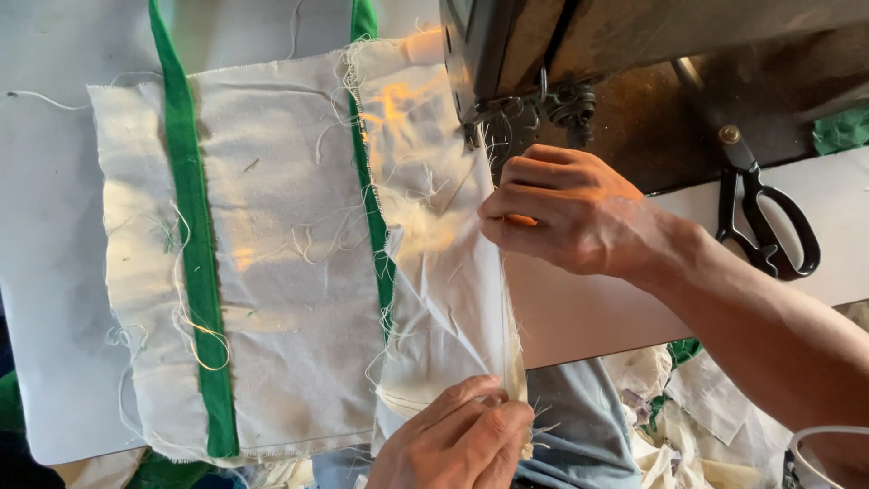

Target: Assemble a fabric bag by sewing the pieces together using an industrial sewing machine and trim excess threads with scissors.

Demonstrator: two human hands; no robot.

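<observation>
Both hands pinch the white cloth (pixel 434 272): left hand (pixel 462 439) at the near edge, right hand (pixel 566 213) by the sewing machine (pixel 543 54). Keeping the fold taut and straight matters.

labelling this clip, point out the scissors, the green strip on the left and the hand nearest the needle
scissors (pixel 766 226), head view, on the black handles
green strip (pixel 195 263), head view, mid-length of the band
right hand (pixel 566 213), head view, back of the hand
</observation>
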